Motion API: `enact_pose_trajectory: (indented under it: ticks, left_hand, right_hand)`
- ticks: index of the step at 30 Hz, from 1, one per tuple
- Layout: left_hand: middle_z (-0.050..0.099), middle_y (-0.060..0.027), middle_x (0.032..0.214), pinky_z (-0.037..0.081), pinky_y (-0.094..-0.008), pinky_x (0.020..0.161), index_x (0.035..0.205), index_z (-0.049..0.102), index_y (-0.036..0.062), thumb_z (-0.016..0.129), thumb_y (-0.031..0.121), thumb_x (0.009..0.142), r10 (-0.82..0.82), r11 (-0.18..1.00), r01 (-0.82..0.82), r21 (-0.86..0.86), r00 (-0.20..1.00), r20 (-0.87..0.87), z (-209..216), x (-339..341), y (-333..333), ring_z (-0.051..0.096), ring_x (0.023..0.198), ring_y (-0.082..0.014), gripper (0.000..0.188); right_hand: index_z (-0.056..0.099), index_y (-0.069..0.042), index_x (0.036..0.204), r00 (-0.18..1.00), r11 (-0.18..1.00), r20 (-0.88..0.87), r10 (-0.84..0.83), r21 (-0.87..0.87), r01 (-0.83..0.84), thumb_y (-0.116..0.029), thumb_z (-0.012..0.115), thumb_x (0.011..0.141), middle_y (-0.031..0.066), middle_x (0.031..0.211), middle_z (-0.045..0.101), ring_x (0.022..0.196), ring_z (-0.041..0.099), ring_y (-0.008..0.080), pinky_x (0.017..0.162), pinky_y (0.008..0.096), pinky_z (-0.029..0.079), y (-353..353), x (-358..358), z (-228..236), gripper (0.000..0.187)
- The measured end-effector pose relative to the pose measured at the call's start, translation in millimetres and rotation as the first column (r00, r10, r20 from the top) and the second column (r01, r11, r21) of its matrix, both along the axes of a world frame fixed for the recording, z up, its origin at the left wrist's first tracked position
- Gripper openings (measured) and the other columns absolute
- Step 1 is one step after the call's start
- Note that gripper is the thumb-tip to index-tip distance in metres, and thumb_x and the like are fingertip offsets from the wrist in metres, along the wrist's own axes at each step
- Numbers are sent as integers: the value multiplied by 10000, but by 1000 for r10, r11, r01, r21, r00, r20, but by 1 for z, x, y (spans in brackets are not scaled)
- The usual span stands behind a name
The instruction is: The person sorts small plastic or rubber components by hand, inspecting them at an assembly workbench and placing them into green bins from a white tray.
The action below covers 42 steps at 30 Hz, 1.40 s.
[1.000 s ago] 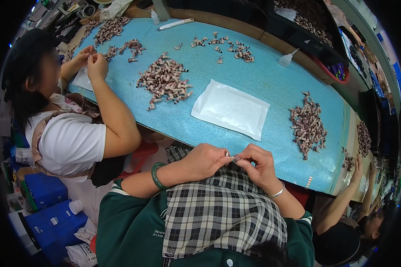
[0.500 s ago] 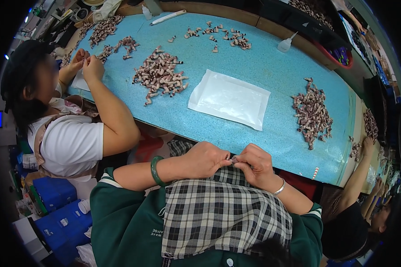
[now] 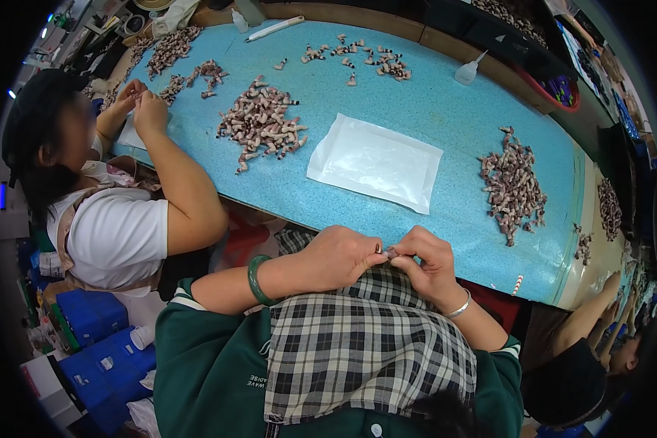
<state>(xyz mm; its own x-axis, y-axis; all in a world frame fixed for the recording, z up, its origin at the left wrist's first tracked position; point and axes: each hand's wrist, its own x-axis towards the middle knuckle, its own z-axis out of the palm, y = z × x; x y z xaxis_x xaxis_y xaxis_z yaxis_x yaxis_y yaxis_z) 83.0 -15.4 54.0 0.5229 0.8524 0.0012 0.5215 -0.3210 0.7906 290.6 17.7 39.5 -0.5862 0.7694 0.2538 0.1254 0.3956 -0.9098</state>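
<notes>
Close to the table's front edge, my left hand (image 3: 343, 259) and my right hand (image 3: 425, 266) meet with thumbs and fingers pinched together. Between them is a small pale-and-dark molded piece (image 3: 390, 253), mostly covered by the fingertips. Beyond my hands lies a flat white packet (image 3: 376, 162) on the blue tabletop (image 3: 328, 208). Left of it is a pile of limb-shaped pieces, pale with dark ends (image 3: 263, 124). A second pile of darker, purplish-brown small pieces (image 3: 513, 191) sits to the right.
Scattered pieces (image 3: 390, 66) lie at the far side, near a white squeeze bottle (image 3: 470, 69) and a white pen-like tool (image 3: 274, 29). A co-worker (image 3: 117, 219) sits at left, handling something small. Another person (image 3: 566, 372) works at right. Blue bins (image 3: 109, 372) stand lower left.
Both my hands have shifted slightly up and to the right, still pinched together. The co-worker at right has drawn an arm back from the small pile there.
</notes>
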Motion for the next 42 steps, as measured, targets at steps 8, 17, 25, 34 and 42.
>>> enact_pose_trajectory:
  ticks: [8, 17, 25, 34, 42]
  left_hand:
    - [540, -89, 597, 433, -375, 469, 715, 528, 61, 601, 220, 870, 65, 956, -77, 283, 997, 51, 18, 6, 5, 571, 550, -280, 233]
    - [556, -64, 637, 443, -357, 476, 734, 524, 66, 629, 197, 837, 84, 919, -87, 384, 996, 24, 18, 4, 6, 581, 566, -246, 197]
    - [442, -27, 602, 416, -293, 463, 716, 507, 78, 673, 211, 773, 38, 797, 9, 605, 997, -66, 14, 2, 5, 501, 510, -175, 220]
    - [515, -59, 571, 427, -281, 460, 718, 568, 42, 574, 144, 871, 205, 896, -244, 371, 968, 142, -11, -15, 13, 540, 483, -199, 184]
    - [465, 5, 579, 398, -234, 489, 858, 555, 41, 443, 274, 982, 743, 597, -468, -652, 14, 669, -25, -121, 66, 484, 532, -112, 287]
  right_hand:
    - [669, 5, 928, 962, 866, -269, -42, -490, -99, 0, 676, 792, 56, 873, 600, 771, 577, 99, 654, 215, 476, 1, 5, 0, 136]
    - [666, 16, 951, 948, 845, -314, -46, -518, -130, 26, 657, 803, 69, 929, 590, 819, 590, 106, 705, 219, 504, 1, 2, 3, 148]
    - [689, -17, 927, 966, 903, -259, -22, -419, -91, 8, 699, 760, 70, 890, 617, 756, 601, 95, 623, 198, 469, 2, 2, 7, 169]
    - [662, -20, 968, 976, 938, -175, -128, -340, 62, 28, 688, 755, 72, 967, 604, 688, 562, 81, 595, 206, 463, 8, 16, 4, 221]
    - [679, -63, 854, 682, 700, 283, -674, 538, 469, 52, 656, 692, 61, 796, 578, 637, 572, 183, 527, 282, 456, 49, 101, 1, 200]
